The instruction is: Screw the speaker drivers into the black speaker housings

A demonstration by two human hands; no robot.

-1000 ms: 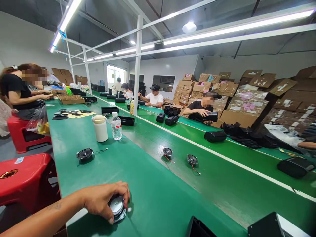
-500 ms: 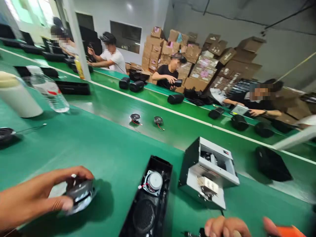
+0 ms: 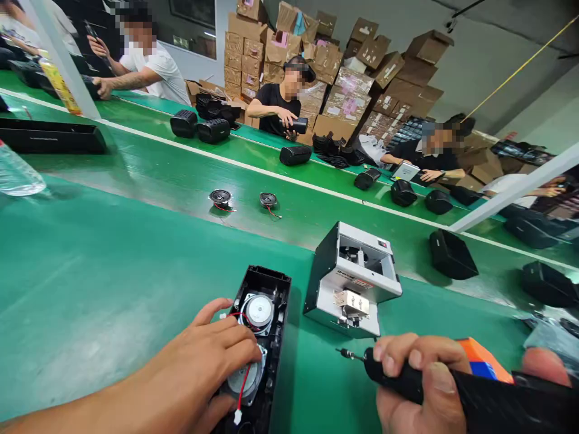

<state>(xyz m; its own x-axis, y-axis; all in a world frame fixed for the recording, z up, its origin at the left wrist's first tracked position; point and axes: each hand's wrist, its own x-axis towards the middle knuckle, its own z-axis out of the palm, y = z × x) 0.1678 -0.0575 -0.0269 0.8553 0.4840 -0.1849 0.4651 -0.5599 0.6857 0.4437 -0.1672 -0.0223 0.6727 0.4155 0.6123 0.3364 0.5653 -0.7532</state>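
A black speaker housing [image 3: 263, 283] lies open on the green bench in front of me. One round speaker driver [image 3: 257, 311] sits in its far end. My left hand [image 3: 212, 355] presses a second speaker driver [image 3: 244, 378] with a red wire into the near part of the housing, fingers over its top. My right hand [image 3: 420, 374] grips a black electric screwdriver [image 3: 474, 401] with an orange part, its bit pointing left, a little right of the housing.
A grey screw feeder box [image 3: 353, 278] stands just right of the housing. Two loose drivers [image 3: 220, 198] lie on the moving belt. Black speaker shells [image 3: 451, 254] sit across the belt, where several people work before stacked cartons [image 3: 344, 72]. A water bottle [image 3: 15, 175] is at far left.
My view swung right and down. My left hand carried the driver from the bench edge into the open housing. My right hand with the screwdriver rose into view.
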